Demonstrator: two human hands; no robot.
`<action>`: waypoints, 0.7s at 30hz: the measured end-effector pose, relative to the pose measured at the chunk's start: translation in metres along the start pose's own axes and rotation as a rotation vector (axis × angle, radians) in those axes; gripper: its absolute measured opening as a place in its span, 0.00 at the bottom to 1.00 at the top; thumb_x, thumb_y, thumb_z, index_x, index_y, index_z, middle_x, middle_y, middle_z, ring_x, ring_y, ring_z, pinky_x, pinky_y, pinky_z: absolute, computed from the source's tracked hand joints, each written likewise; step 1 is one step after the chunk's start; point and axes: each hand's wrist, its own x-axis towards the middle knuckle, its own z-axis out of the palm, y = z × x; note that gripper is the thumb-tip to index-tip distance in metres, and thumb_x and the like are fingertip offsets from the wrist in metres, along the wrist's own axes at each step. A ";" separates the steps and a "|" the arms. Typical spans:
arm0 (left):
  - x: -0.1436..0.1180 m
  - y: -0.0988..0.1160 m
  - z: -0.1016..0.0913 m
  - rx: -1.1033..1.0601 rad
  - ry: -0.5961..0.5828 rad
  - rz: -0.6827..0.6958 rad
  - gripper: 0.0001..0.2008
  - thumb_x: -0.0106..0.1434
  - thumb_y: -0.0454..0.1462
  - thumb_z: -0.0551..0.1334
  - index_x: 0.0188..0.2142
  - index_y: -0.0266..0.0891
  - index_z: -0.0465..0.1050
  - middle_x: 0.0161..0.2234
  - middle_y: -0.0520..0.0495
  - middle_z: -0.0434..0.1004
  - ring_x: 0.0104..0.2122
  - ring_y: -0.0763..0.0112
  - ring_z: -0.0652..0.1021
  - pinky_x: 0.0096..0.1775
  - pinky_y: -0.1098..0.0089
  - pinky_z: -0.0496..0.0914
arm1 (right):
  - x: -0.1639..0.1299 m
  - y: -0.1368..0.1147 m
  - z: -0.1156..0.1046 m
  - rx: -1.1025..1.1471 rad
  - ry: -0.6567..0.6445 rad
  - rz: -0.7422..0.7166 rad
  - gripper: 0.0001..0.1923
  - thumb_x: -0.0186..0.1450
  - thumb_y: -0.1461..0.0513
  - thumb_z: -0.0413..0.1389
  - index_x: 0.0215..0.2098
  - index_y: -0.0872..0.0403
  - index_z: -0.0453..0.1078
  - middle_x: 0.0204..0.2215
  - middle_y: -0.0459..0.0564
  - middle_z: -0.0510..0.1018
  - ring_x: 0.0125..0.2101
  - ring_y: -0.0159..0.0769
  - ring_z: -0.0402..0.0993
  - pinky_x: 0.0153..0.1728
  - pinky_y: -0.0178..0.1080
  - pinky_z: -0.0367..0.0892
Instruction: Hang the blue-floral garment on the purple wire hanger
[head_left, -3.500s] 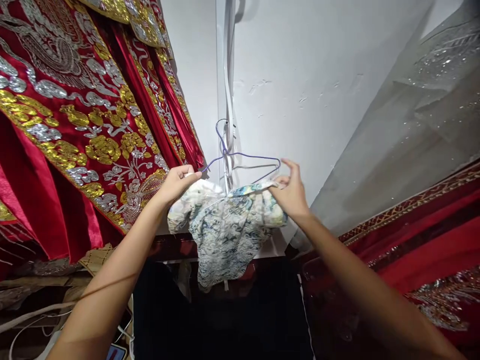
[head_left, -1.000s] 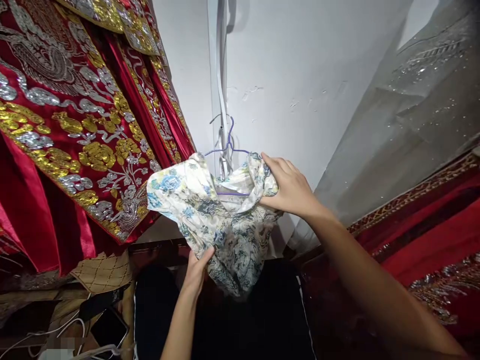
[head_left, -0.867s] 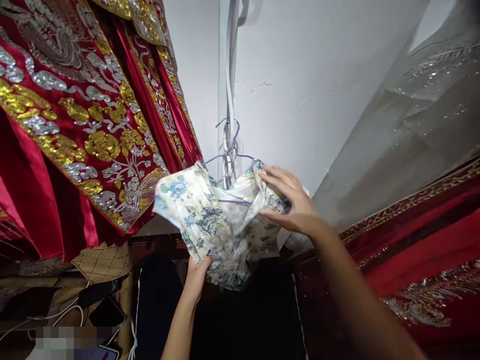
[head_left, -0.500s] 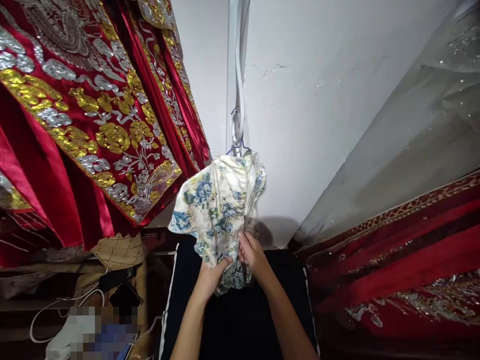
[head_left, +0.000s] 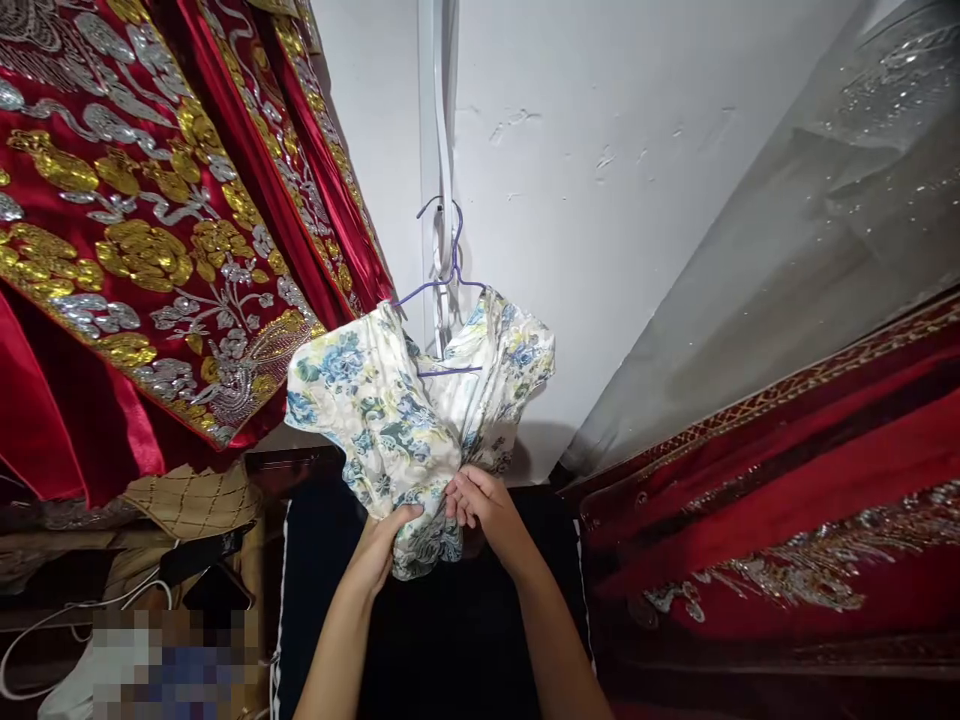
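Around: red shiny cloth with gold and silver flowers (head_left: 150, 250) on the left, grey see-through cloth with sparkles (head_left: 787, 250) on the right, white wall (head_left: 600, 120) behind, black cloth (head_left: 450, 640) below.
In the way: nothing in front of the hands.
Thing: white top with blue flowers (head_left: 397, 400), hanging on thin purple wire hanger (head_left: 442, 285) at the wall.
Left hand (head_left: 382, 545): fingers pinching the bottom edge of the top.
Right hand (head_left: 484, 510): fingers curled on the same edge, close beside.
Hard to see: lower left corner blurred; hanger mostly hidden by the top.
Change: right hand up by the shoulder a second ago, now down at the bottom edge.
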 end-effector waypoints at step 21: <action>0.012 -0.042 0.032 0.525 -0.191 0.597 0.16 0.67 0.43 0.62 0.52 0.50 0.62 0.36 0.44 0.72 0.36 0.58 0.78 0.42 0.59 0.71 | 0.058 -0.120 -0.023 0.149 0.120 -0.191 0.18 0.63 0.50 0.61 0.26 0.57 0.74 0.15 0.44 0.69 0.14 0.25 0.52 0.15 0.32 0.48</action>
